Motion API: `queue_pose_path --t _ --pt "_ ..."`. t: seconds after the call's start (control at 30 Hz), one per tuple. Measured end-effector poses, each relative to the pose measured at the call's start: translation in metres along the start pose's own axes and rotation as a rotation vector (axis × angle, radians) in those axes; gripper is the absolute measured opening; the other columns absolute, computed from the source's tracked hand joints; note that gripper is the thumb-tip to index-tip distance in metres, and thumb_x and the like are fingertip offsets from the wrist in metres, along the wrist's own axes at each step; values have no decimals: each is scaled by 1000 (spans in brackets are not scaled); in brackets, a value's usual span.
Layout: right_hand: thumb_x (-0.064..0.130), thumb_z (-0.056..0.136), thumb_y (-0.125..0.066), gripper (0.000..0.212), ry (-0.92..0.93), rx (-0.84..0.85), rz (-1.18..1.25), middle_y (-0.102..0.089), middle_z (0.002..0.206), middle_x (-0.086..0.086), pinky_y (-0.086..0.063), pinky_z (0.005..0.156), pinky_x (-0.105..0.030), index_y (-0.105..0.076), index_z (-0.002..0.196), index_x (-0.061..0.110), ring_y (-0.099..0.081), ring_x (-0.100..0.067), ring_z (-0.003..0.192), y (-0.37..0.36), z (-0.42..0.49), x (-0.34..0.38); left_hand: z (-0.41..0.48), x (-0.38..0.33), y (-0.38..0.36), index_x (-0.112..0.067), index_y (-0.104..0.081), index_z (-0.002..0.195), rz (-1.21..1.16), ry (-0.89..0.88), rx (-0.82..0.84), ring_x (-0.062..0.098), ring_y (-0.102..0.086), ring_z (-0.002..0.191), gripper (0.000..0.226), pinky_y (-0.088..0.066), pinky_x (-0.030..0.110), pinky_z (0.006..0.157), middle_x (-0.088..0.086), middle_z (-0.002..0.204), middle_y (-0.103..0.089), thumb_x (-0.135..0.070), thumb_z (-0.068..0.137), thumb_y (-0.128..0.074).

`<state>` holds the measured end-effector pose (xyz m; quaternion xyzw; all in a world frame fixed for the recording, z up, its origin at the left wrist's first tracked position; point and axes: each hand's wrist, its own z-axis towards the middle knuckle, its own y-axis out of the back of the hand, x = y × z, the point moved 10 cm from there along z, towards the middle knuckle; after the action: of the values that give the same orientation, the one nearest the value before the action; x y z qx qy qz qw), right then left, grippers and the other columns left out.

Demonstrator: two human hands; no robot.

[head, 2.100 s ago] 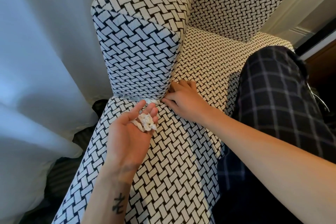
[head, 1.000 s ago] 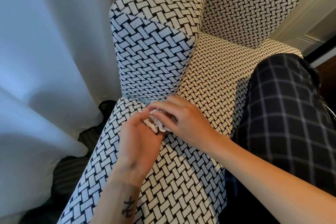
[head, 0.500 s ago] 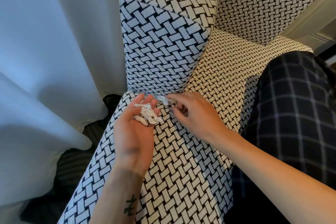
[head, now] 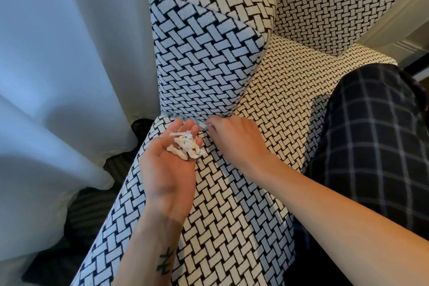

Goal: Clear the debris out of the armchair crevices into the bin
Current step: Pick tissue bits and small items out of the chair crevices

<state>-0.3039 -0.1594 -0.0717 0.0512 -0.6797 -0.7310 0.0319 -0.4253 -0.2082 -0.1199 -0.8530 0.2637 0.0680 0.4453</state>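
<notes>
The armchair [head: 232,204] is covered in black-and-white woven-pattern fabric, with a bolster-like armrest [head: 204,58] above the seat. My left hand [head: 169,169] lies palm up on the seat, cupping a small heap of white paper scraps [head: 185,147] on its fingers. My right hand [head: 236,139] rests at the crevice under the armrest, its fingertips pinching a small white scrap [head: 205,126] at the seam. No bin is in view.
A white curtain [head: 65,76] hangs close on the left. Dark striped floor [head: 92,204] shows below it. My leg in dark checked trousers [head: 376,146] rests on the seat at the right. White door trim [head: 406,37] stands beyond the chair.
My right hand dropped a scrap into my left palm, then went back to the crevice and pinched another piece. The left hand stays cupped with its heap.
</notes>
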Motion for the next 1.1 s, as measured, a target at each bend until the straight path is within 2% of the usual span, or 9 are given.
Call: queue_pose_path --t 0.1,0.17,0.23,0.43,0.57,0.67,0.73,0.87,1.1 --pt "17 102 -56 8 12 -36 -27 -69 75 3 -40 53 -30 -63 104 19 -66 -21 63 -6 -3 3 0 1 -1 -1 -61 130 7 -1 4 30 -70 115 38 -50 41 106 18 123 -72 -8 98 -40" --pt "20 102 -58 8 8 -120 14 -68 70 5 -41 49 -28 -66 101 18 -63 -18 55 -4 -8 -1 0 1 0 -1 -60 129 8 2 5 30 -70 116 37 -49 41 108 18 122 -72 -8 99 -40" --pt "25 103 -55 15 -13 -197 63 -66 67 6 -36 46 -26 -68 100 17 -58 -16 50 0 -14 -5 -1 2 -1 -1 -60 130 4 6 13 30 -69 117 38 -49 41 108 19 124 -72 -7 99 -39" --pt "20 100 -62 10 -37 -298 201 -63 65 9 -25 46 -19 -70 100 15 -49 -7 47 9 -24 -12 1 2 0 0 -59 131 -3 16 9 31 -69 116 38 -49 41 108 19 124 -71 -7 100 -38" --pt "21 101 -61 11 -31 -305 220 -62 64 9 -32 43 -19 -70 101 15 -51 -8 47 10 -26 -13 1 2 1 -1 -59 131 -6 21 9 31 -69 116 39 -48 42 109 19 124 -71 -8 100 -37" --pt "30 104 -53 19 21 -230 141 -68 75 9 -41 46 -25 -68 108 19 -57 -10 53 4 -22 -6 1 2 0 0 -59 131 -13 24 15 31 -69 116 40 -48 42 109 19 124 -72 -7 99 -37" --pt "34 103 -52 22 34 -207 47 -70 77 9 -34 47 -25 -68 106 21 -60 -13 54 1 -19 -1 1 3 0 0 -59 131 -10 25 17 31 -70 116 40 -49 41 108 19 123 -72 -7 99 -36" --pt "27 95 -70 15 -12 -258 -33 -65 60 6 -23 47 -22 -67 84 18 -58 -17 44 2 -11 0 1 5 -1 0 -59 131 -3 26 25 31 -69 116 39 -50 42 107 19 125 -71 -7 99 -38" --pt "24 100 -64 16 -29 -339 77 -62 59 6 -22 47 -22 -67 89 13 -48 -12 42 9 -21 -6 2 5 0 -1 -60 130 19 29 23 31 -69 117 38 -48 43 109 19 125 -71 -8 99 -39"
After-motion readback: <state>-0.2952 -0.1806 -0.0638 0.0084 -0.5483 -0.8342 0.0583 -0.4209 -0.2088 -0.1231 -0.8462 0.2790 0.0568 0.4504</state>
